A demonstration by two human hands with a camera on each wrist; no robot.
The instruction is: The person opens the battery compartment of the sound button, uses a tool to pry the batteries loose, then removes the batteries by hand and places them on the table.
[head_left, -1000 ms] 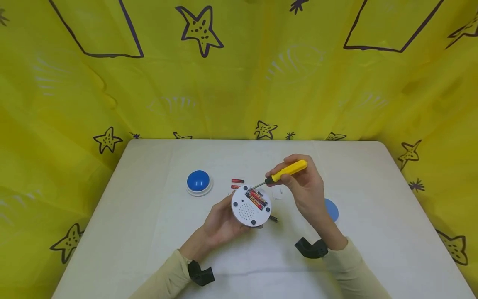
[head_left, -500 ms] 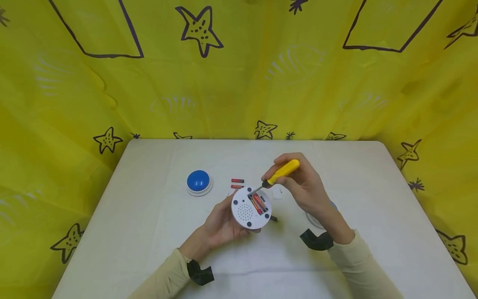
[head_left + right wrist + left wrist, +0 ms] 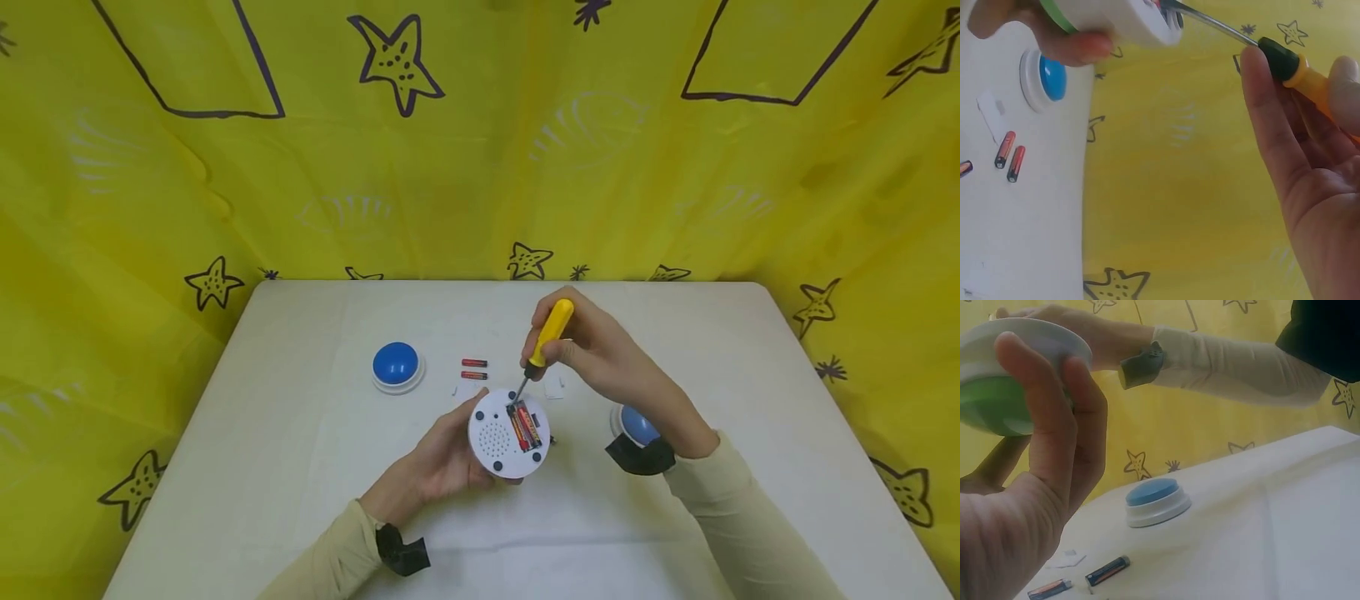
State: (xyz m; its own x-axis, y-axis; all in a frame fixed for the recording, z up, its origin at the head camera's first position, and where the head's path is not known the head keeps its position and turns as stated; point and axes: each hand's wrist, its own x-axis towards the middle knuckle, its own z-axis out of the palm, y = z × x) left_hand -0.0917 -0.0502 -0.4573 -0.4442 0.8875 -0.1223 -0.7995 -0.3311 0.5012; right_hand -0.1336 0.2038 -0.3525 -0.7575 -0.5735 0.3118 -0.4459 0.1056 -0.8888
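My left hand holds a round white push-button with its underside turned up toward me. Its green dome faces down in the left wrist view. Red batteries lie in the uncovered compartment, beside a patch of small speaker holes. With my right hand I grip the yellow handle of a screwdriver. Its metal shaft slants down, the tip right at the compartment's far end, by the battery ends. Most of the left fingers are hidden under the push-button in the head view.
One blue push-button stands at the left; another is partly covered by the right wrist. Two loose red batteries lie beyond the held one, near a small white plastic piece. A yellow curtain hangs behind the table.
The held push-button has come slightly toward me and turned a little. My right hand has shifted left and away from me, and the screwdriver stands steeper, its tip still at the compartment's end.
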